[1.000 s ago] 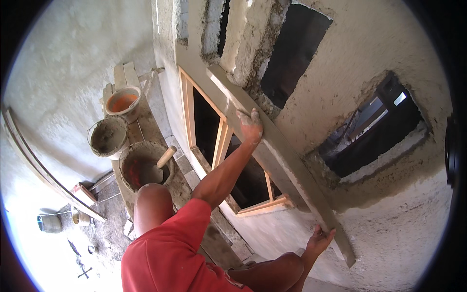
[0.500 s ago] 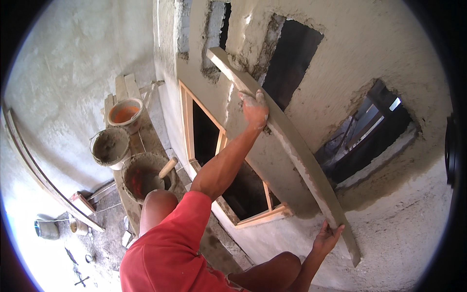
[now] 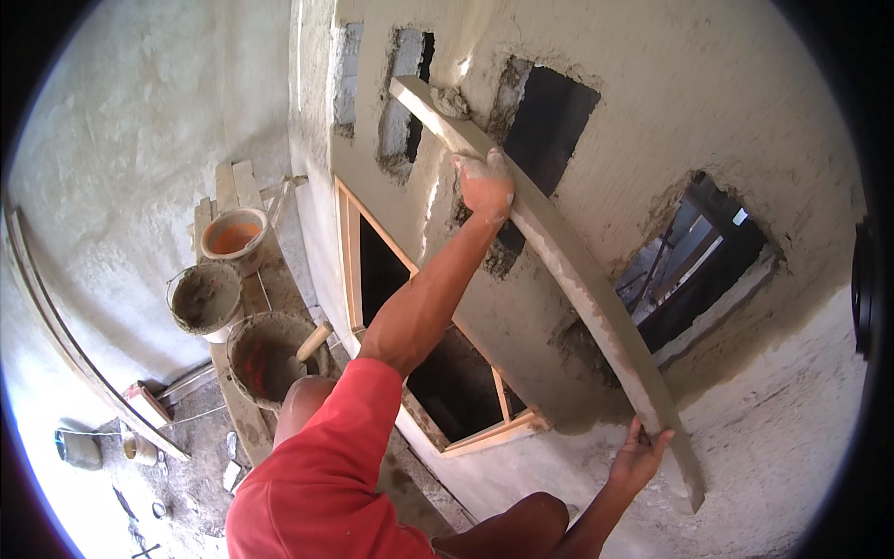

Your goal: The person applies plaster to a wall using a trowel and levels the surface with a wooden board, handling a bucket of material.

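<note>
Long wooden board (image 3: 568, 270) runs diagonally across the middle of the frame, pressed flat against the wet plastered wall (image 3: 745, 112). Left hand (image 3: 486, 182) is clamped on it near the top, right hand (image 3: 638, 458) grips its edge near the lower end. Over at the left of the frame: an orange bucket (image 3: 233, 238) and two mortar buckets (image 3: 203, 298) on a plank.

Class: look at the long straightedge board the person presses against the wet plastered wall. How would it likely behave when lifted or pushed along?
The board probably stays stiff; its bend looks like lens curve. It likely needs both hands, since the left hand and right hand grip it far apart. Wet plaster coats it, so it may be slippery.
</note>
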Demonstrator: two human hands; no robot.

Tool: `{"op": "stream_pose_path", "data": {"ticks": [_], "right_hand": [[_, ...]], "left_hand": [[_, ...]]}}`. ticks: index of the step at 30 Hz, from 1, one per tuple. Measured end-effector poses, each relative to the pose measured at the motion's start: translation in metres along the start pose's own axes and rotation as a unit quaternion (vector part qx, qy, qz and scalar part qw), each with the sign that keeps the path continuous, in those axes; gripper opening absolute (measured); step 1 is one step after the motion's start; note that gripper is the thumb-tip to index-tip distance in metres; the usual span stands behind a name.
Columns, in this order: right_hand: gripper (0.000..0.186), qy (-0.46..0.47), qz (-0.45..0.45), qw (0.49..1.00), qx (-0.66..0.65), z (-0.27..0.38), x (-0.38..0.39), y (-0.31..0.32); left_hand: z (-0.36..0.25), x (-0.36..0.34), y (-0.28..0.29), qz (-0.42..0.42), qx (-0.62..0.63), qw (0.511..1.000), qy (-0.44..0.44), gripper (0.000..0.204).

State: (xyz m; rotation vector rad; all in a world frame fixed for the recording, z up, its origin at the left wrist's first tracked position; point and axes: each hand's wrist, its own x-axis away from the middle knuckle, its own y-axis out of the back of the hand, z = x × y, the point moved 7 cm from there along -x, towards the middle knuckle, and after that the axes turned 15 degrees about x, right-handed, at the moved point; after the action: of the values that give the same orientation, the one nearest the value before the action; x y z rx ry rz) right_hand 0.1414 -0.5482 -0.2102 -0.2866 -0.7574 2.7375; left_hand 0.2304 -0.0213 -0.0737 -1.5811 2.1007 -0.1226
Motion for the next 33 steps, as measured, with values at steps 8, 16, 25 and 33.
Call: {"op": "stream_pose_path", "data": {"ticks": [8,16,25,33], "right_hand": [[0.063,0.043,0.026,0.999,0.015,0.045,-0.003,-0.033],[0.064,0.05,0.038,0.998,-0.005,0.064,-0.002,-0.044],[0.067,0.093,0.055,0.994,0.006,0.117,-0.016,-0.053],[0.063,0.1,0.068,0.993,0.001,0.147,-0.027,-0.054]], "left_hand": [[-0.045,-0.013,-0.017,0.029,0.02,0.997,0.066,0.08],[-0.084,-0.014,-0.026,0.019,0.033,0.998,0.045,0.054],[-0.095,-0.016,-0.04,0.041,0.012,0.986,0.161,0.072],[-0.121,-0.031,-0.064,0.035,0.054,0.996,0.064,0.063]]}}
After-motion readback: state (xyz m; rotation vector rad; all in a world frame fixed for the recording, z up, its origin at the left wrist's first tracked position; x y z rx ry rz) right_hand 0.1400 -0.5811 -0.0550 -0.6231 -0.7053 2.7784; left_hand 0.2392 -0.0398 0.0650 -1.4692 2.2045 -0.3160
